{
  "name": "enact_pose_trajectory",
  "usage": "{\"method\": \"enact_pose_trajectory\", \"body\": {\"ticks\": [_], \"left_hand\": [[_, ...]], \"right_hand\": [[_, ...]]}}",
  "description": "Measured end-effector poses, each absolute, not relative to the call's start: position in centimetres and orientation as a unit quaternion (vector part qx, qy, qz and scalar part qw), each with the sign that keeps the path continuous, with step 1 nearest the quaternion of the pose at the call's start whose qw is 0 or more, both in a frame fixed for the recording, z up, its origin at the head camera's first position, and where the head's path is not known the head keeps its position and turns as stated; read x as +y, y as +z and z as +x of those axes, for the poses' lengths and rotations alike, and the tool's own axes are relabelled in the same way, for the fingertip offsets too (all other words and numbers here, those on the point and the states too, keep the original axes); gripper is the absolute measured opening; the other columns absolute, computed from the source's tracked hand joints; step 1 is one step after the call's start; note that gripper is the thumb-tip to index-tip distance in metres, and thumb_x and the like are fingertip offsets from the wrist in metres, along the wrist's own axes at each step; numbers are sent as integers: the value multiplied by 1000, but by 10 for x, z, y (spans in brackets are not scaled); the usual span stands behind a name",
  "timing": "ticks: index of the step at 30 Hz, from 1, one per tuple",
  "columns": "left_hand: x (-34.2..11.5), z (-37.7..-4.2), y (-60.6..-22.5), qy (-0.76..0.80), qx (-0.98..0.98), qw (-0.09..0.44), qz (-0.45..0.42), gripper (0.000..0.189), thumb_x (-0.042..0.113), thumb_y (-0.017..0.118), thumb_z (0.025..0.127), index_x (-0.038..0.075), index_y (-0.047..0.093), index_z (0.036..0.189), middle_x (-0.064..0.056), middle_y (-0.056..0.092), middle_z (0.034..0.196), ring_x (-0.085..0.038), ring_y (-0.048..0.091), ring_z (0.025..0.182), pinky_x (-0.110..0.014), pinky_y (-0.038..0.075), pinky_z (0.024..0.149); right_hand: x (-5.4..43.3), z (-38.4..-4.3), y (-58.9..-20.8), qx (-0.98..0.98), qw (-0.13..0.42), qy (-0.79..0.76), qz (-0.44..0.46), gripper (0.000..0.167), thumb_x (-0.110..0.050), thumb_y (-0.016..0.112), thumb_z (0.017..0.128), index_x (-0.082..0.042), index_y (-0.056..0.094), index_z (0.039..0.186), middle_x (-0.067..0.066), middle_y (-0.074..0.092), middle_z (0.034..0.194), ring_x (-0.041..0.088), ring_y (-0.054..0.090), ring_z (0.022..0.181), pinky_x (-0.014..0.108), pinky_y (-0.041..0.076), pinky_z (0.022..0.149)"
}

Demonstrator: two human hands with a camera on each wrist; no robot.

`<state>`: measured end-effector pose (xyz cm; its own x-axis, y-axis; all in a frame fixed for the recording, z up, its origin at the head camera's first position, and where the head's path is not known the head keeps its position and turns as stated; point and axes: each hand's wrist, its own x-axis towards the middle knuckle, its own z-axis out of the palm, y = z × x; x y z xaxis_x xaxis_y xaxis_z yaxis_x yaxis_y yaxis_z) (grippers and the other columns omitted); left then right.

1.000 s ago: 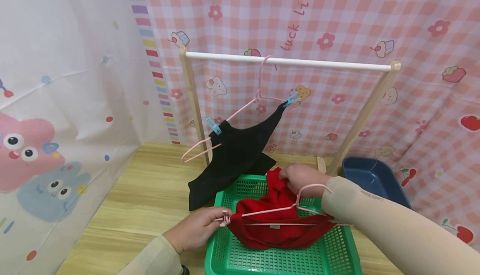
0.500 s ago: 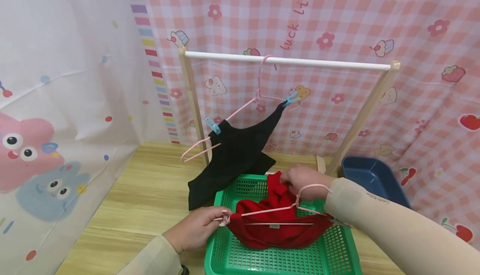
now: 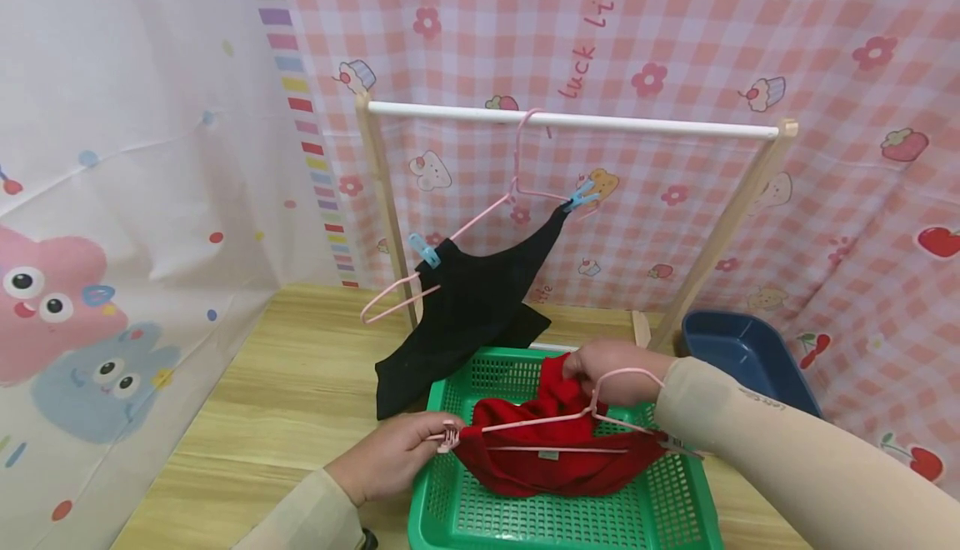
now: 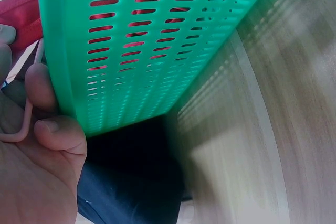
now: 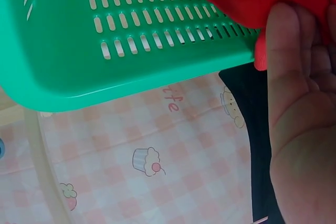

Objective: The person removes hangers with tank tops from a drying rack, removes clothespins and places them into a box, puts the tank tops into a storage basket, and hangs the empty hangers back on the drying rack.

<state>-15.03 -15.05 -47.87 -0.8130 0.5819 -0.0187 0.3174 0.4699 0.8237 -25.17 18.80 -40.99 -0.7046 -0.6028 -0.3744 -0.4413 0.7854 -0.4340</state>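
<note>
My left hand holds the left end of a pink clothes hanger, fingers curled round its bent wire in the left wrist view. A pink clothespin sits right at the fingertips, by the edge of a red garment. The garment is draped along the hanger over a green perforated basket, a small pale label showing. My right hand pinches the far part of the red cloth near the basket's back rim; its fingertips are partly behind fabric. A grey clip is at the hanger's right end.
Behind the basket stands a rack with a white rod and wooden legs. A black garment hangs there from a pink hanger by light blue clothespins, overlapping the basket's back corner. A dark blue tub stands at right on the wooden tabletop.
My right hand has drawn the far end of the red garment slightly toward me and to the right. The left hand and the hanger have stayed in place.
</note>
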Motion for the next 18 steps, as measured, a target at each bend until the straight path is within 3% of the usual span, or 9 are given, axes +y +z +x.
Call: {"method": "enact_pose_trajectory", "body": {"ticks": [18], "left_hand": [[-150, -149, -479, 436, 846, 139, 274, 19, 24, 54, 110, 23, 71, 118, 9, 68, 106, -6, 59, 100, -25, 53, 91]], "right_hand": [[191, -245, -412, 894, 314, -110, -299, 29, 0, 63, 86, -26, 73, 79, -10, 66, 76, 10, 56, 74, 31, 52, 73]]}}
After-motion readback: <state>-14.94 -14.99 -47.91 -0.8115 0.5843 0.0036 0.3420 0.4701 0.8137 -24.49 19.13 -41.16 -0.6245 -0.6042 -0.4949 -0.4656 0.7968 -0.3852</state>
